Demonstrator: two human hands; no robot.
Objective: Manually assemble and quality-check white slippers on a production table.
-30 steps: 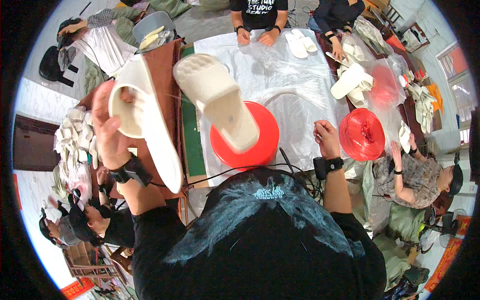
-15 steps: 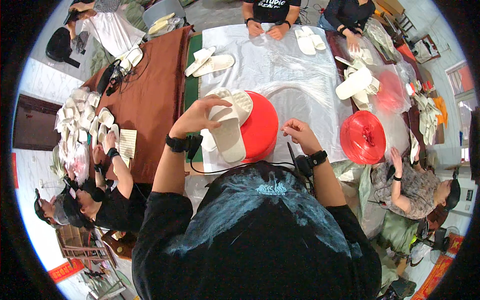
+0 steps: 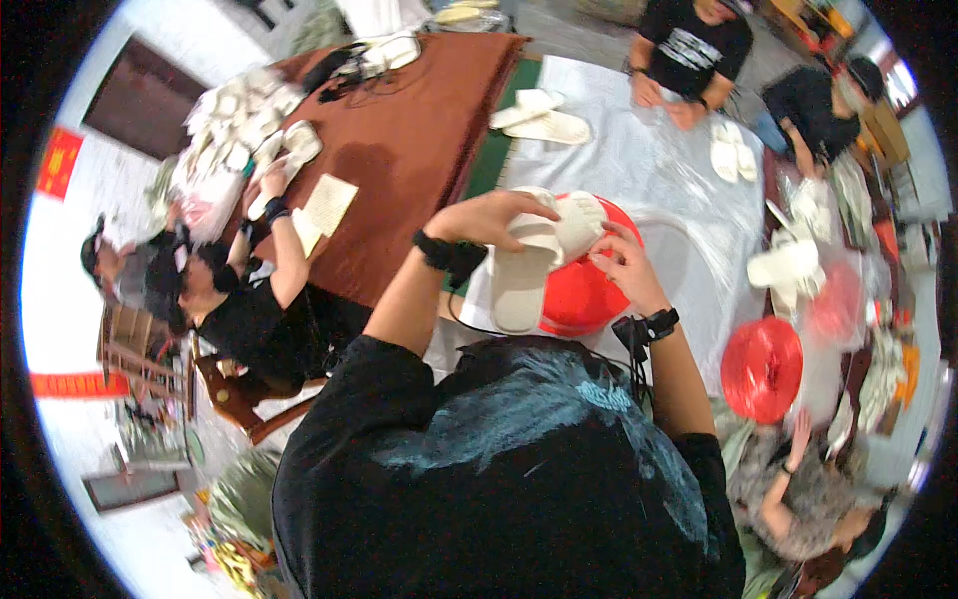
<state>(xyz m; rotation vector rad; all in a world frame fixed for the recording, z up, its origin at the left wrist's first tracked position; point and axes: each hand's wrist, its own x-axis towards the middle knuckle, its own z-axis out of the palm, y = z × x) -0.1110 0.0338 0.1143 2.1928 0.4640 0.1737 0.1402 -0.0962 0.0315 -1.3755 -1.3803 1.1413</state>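
My left hand (image 3: 494, 222) is closed round the strap end of a cream slipper (image 3: 519, 295), its sole pointing toward me. A second cream slipper (image 3: 579, 228) lies beside it, partly hidden, above a red round object (image 3: 589, 299) with a smooth top. Close to that second slipper's right edge is my right hand (image 3: 629, 265), fingers curled and apart; whether they touch it I cannot make out. Both slippers are over the white-covered table (image 3: 669, 190).
Another pair of slippers (image 3: 544, 118) lies at the table's far left, and one more pair (image 3: 731, 155) at far right. A red plastic roll (image 3: 761, 369) stands at the right edge. Co-workers sit around. A brown-covered table (image 3: 399, 190) adjoins on the left, bearing piled slippers (image 3: 239, 125).
The whole view has swung, so the tables appear tilted and shifted right. My right hand has come in from the right to the second slipper. My left hand still grips its slipper.
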